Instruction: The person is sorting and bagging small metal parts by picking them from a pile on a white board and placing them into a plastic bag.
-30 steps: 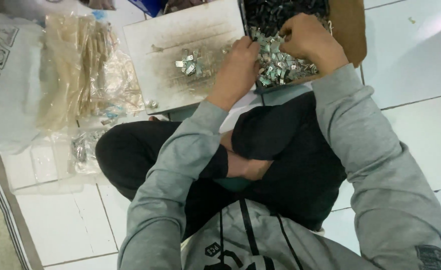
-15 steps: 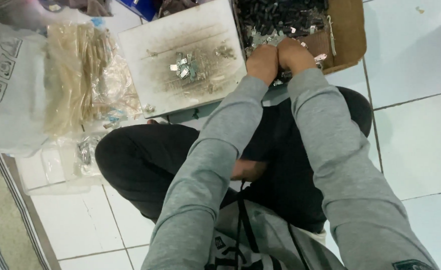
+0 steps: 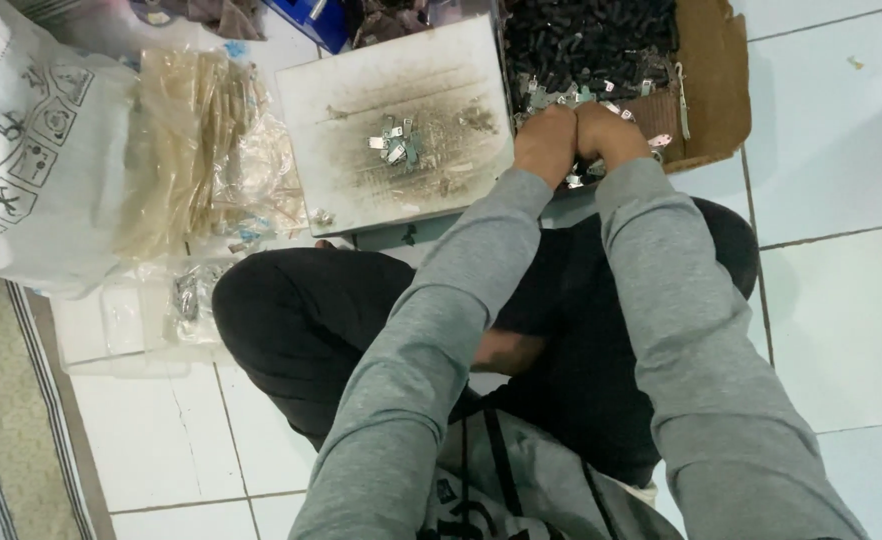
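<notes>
Looking down from the head view: left hand point(image 3: 546, 143) and right hand point(image 3: 611, 135) pressed side by side, knuckles touching, at the near edge of a cardboard box point(image 3: 716, 80). Both curled into loose fists over a heap of small silver metal clips point(image 3: 601, 100); fingers hidden, so whether anything is pinched inside cannot be told. Beyond the clips, dark small parts point(image 3: 591, 40) filling the box. Just left of the box, a stained white board point(image 3: 401, 120) carrying a small cluster of clips point(image 3: 396, 145). Further left, clear plastic bags point(image 3: 211, 150) and a white sack point(image 3: 31, 150) on the tiled floor point(image 3: 841, 300).
</notes>
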